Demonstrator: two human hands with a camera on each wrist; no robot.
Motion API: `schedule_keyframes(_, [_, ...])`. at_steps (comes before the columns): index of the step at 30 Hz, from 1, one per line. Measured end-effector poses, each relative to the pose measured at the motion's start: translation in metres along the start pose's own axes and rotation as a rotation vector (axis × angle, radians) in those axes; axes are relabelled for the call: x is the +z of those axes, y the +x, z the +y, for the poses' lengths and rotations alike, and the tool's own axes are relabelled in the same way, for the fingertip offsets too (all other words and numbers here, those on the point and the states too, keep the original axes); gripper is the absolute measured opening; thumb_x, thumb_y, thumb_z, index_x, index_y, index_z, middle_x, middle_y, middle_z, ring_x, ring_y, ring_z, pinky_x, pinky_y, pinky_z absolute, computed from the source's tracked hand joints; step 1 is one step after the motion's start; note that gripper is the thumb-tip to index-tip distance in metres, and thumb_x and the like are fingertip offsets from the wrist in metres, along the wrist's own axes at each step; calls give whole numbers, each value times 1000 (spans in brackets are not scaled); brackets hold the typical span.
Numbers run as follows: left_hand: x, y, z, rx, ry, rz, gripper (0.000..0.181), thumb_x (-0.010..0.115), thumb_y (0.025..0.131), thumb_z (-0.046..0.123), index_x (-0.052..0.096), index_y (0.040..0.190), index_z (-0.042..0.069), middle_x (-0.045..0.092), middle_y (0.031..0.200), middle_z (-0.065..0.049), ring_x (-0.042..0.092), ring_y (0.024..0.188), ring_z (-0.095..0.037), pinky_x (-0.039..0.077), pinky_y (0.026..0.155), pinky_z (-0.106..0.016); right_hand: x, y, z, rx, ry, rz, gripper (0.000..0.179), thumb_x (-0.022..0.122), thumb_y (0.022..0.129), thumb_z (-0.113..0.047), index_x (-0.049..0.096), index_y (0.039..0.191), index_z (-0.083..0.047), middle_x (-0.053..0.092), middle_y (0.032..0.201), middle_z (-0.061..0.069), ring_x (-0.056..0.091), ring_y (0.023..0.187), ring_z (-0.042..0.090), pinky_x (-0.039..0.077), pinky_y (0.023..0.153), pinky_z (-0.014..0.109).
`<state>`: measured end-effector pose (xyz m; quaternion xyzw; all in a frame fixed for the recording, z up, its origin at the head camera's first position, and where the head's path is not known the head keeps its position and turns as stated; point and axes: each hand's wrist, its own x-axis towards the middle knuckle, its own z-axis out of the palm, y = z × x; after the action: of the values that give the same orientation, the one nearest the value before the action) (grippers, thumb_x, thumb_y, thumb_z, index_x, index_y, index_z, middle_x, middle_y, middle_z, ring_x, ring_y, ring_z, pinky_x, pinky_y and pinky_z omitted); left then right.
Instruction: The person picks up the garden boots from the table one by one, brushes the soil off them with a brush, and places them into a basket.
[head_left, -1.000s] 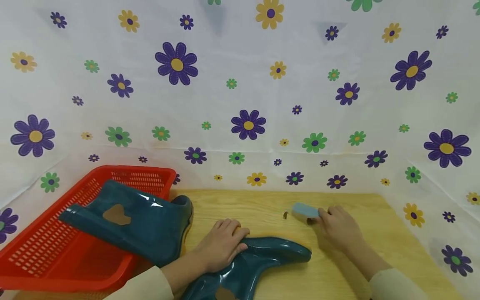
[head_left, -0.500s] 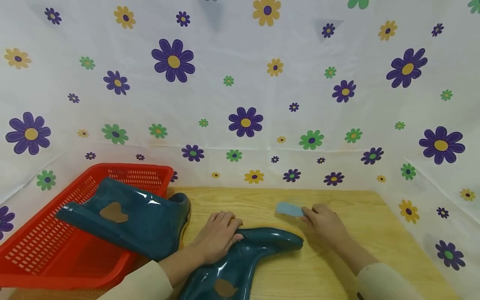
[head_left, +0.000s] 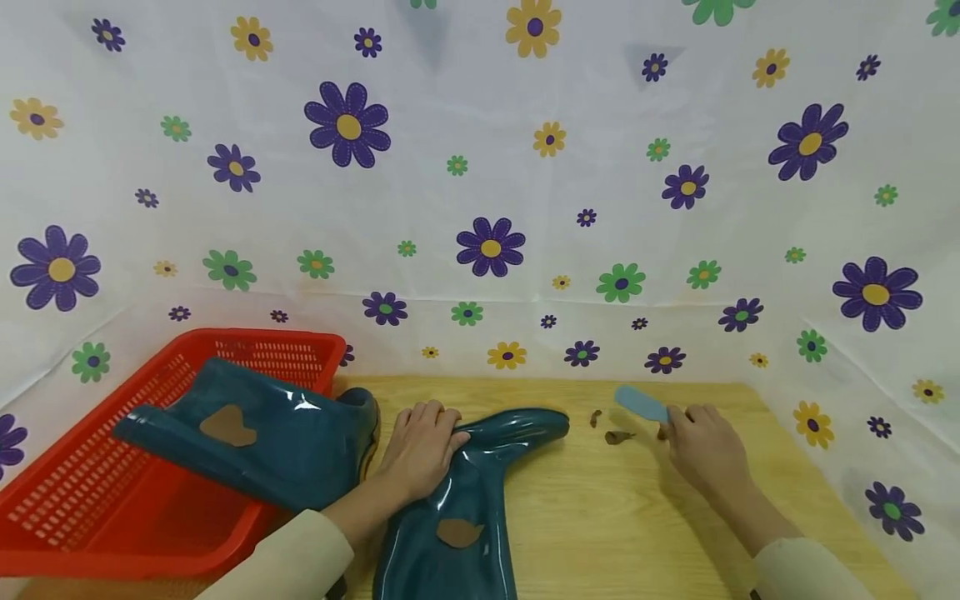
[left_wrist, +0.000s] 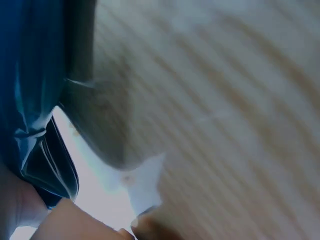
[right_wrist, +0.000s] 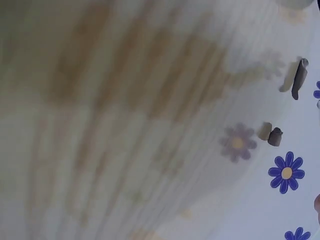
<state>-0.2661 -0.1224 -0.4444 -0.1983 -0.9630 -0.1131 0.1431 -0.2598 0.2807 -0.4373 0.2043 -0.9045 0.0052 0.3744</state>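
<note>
A glossy dark teal rubber boot (head_left: 480, 487) lies on its side on the wooden table, its toe pointing right and away from me. A brown patch (head_left: 460, 533) marks its shaft. My left hand (head_left: 420, 446) grips the boot around the heel, fingers over the sole side and thumb on the upper. In the left wrist view, teal rubber (left_wrist: 35, 75) fills the left edge. My right hand (head_left: 705, 450) holds a light blue flat-bladed scraper (head_left: 641, 403) by its handle, apart from the boot. Small brown lumps (head_left: 618, 437) lie on the table near the blade; the right wrist view shows two lumps (right_wrist: 275, 136).
At the left stands a red perforated plastic basket (head_left: 142, 533). A second teal boot (head_left: 285, 442) with a brown patch lies across its rim. White cloth (head_left: 420, 200) printed with flowers encloses the wooden table (head_left: 600, 525) at the back and sides.
The scraper went left close to the boot's toe, then back right. The held boot has turned so its toe points farther away. More brown lumps show on the table.
</note>
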Motion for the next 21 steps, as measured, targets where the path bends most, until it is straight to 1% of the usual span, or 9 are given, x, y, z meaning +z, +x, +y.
schedule_keyframes(2, [-2, 1, 0, 1, -8, -3, 35, 51, 104, 38, 60, 125, 11, 57, 114, -8, 51, 109, -26, 38, 103, -50, 2, 0, -2, -24, 36, 33, 27, 78, 78, -7, 71, 100, 7, 62, 76, 17, 58, 68, 31, 52, 57, 40])
schedule_keyframes(4, [-4, 0, 0, 7, -24, -8, 36, 50, 104, 37, 60, 126, 10, 57, 114, -9, 51, 109, -27, 37, 103, -51, 4, 2, -7, -70, 64, 60, 25, 76, 81, -8, 70, 100, 7, 61, 75, 16, 57, 68, 30, 51, 57, 39])
schedule_keyframes(6, [-5, -2, 1, 6, -44, -11, 37, 50, 105, 36, 59, 128, 9, 57, 118, -11, 51, 114, -29, 36, 105, -52, 7, 4, -15, -122, 87, 89, 23, 67, 92, -14, 70, 99, 8, 59, 74, 15, 56, 67, 29, 50, 56, 38])
schedule_keyframes(9, [-5, -8, 4, -1, -54, -13, 40, 48, 105, 34, 55, 135, 8, 54, 133, -15, 47, 128, -33, 33, 110, -55, 7, 5, -27, -184, 117, 111, 43, 44, 107, -27, 69, 100, 8, 58, 74, 11, 53, 65, 24, 48, 56, 35])
schedule_keyframes(11, [-7, -15, 6, 2, -59, -13, 44, 48, 106, 34, 52, 140, 8, 49, 143, -17, 41, 138, -35, 29, 113, -57, 6, 6, -35, -214, 126, 119, 57, 29, 110, -33, 68, 102, 8, 59, 73, 10, 52, 65, 23, 48, 56, 34])
schedule_keyframes(14, [-14, -26, 10, 40, -70, -17, 47, 48, 105, 35, 49, 144, 8, 44, 151, -16, 35, 144, -36, 27, 115, -59, 2, 6, -45, -214, 131, 146, 59, 27, 110, -33, 68, 103, 9, 59, 73, 10, 52, 64, 22, 47, 54, 32])
schedule_keyframes(17, [-22, -39, 14, 106, -110, -23, 46, 48, 105, 37, 51, 142, 10, 46, 149, -12, 36, 144, -32, 26, 116, -58, -5, 5, -52, -199, 147, 177, 58, 29, 110, -32, 69, 103, 9, 58, 72, 10, 53, 64, 22, 47, 54, 32])
schedule_keyframes(19, [-26, -49, 16, 155, -128, -30, 44, 49, 104, 38, 54, 139, 11, 49, 146, -10, 38, 142, -31, 27, 115, -58, -8, 5, -58, -225, 180, 183, 57, 30, 110, -33, 70, 103, 7, 60, 75, 9, 53, 65, 21, 47, 55, 31])
schedule_keyframes(21, [-29, -60, 15, 192, -133, -57, 44, 49, 104, 40, 56, 137, 13, 50, 144, -8, 40, 141, -29, 27, 115, -57, -11, 5, -68, -283, 228, 164, 55, 31, 110, -33, 70, 104, 5, 61, 78, 6, 52, 67, 17, 47, 57, 29])
